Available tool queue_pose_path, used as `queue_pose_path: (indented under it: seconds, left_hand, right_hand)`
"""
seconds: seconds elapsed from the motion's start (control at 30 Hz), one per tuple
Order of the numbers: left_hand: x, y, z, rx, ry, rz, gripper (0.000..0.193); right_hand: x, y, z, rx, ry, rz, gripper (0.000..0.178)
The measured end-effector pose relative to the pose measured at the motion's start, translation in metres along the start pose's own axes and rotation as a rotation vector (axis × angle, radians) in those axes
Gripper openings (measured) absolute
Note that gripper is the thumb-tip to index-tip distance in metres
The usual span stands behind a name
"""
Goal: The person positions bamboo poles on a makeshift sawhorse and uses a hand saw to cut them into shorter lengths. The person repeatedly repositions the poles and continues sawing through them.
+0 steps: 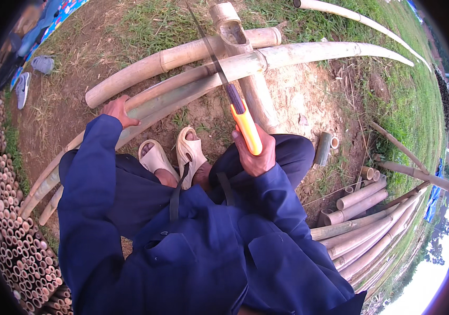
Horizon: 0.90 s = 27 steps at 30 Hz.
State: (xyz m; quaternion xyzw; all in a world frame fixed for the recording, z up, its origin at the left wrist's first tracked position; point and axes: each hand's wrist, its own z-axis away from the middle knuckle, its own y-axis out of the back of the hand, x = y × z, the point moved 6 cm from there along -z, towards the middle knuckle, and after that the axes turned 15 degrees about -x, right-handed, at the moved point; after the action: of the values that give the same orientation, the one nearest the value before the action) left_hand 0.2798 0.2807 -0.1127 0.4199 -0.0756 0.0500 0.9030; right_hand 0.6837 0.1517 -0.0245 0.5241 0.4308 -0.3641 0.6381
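Note:
My right hand [257, 152] is closed round the orange and dark handle of a pruning saw [246, 126]. Its long thin blade points away from me and crosses over a bamboo pole [287, 56]; whether the teeth touch it I cannot tell. My left hand [121, 111] grips the same pole farther left, thumb on the near side. The pole runs from lower left to upper right, seemingly split lengthwise along its left part. Beneath it lies a thick notched bamboo piece [258, 100], its hollow cut showing at the far end. A shorter bamboo length [145, 72] rests just beyond the pole.
A large stack of cut bamboo tubes [12, 231] fills the left side. On the right lie short bamboo pieces [358, 197] and long poles [371, 241]. Another pole [361, 20] lies on grass at the far right. My sandalled feet [190, 152] are close below the pole.

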Motion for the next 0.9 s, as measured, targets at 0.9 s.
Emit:
queue_pose_path:
  seconds: [0.9]
  left_hand:
    - [0.020,0.029,-0.025,0.453,-0.199,0.019,0.090]
  right_hand:
    - [0.021,-0.011,-0.017,0.055,0.009,-0.045,0.017]
